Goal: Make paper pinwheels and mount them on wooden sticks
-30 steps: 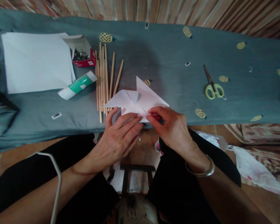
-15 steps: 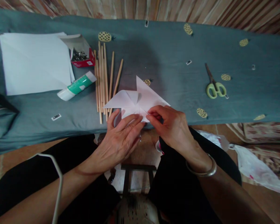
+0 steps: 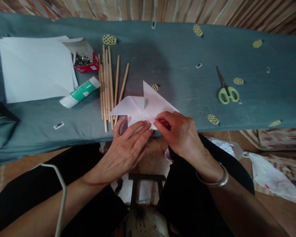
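A white paper pinwheel (image 3: pixel 158 100), its points partly folded in, lies at the near edge of the cloth-covered table. My left hand (image 3: pixel 129 141) holds it from the near left, the fingertips pressed on the paper close to its centre and the thumb at its left side. With thumb and index finger together, my right hand (image 3: pixel 179 130) pinches a flap at the lower right of the pinwheel. Fingers hide the paper's near corner. Beside its left point lie several wooden sticks (image 3: pixel 110 82).
At the left are a stack of white paper (image 3: pixel 37 69), an open red box (image 3: pixel 85 61) of small metal pieces and a green-and-white tube (image 3: pixel 80 93). Green-handled scissors (image 3: pixel 225 90) lie at the right. White plastic bags (image 3: pixel 271 174) are on the floor.
The view has shifted very slightly. Both hands keep their places on the paper pinwheel, and no object has visibly moved.
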Demonstrator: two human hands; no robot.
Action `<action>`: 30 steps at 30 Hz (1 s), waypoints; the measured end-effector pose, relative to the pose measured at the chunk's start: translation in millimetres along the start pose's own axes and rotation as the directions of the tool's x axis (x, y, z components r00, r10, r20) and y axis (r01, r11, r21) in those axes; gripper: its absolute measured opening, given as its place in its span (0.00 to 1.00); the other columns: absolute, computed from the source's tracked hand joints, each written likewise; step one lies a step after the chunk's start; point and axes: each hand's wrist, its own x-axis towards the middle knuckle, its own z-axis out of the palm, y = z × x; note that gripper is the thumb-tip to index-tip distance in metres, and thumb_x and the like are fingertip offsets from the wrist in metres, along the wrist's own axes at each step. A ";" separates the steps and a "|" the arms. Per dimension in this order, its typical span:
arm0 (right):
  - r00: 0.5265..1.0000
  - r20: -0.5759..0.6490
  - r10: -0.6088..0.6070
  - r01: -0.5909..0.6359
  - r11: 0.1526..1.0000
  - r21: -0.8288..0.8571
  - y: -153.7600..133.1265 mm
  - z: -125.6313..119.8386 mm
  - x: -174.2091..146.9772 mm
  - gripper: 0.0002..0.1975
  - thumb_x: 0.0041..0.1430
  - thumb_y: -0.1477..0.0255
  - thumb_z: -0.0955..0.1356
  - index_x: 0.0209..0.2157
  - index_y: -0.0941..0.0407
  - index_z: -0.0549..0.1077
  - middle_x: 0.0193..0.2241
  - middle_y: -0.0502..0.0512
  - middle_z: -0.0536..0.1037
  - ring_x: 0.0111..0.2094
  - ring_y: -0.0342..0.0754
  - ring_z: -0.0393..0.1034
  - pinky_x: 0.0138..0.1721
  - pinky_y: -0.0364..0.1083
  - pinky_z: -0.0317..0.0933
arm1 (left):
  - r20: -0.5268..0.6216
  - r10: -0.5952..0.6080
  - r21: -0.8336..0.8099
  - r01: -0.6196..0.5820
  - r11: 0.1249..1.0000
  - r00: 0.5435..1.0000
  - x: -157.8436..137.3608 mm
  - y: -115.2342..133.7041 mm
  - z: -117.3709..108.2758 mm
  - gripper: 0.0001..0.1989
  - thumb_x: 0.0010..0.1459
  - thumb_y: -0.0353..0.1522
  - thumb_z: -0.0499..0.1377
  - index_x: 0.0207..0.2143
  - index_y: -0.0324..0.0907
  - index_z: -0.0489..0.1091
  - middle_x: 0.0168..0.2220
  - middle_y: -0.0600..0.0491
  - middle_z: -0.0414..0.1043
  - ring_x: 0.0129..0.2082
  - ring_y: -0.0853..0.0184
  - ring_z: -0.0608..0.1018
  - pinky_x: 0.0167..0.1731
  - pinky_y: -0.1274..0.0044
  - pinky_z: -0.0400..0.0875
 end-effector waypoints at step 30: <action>0.944 -0.054 -0.325 0.297 0.910 -0.291 2.7 20.4 -7.3 0.16 0.67 0.75 0.57 0.49 0.58 0.72 0.60 0.64 0.66 0.59 0.58 0.57 0.52 0.56 0.60 | 0.027 0.008 0.006 -0.008 1.000 1.000 6.3 -0.8 -2.1 0.19 0.62 0.28 0.53 0.56 0.44 0.59 0.51 0.50 0.76 0.59 0.61 0.70 0.66 0.55 0.43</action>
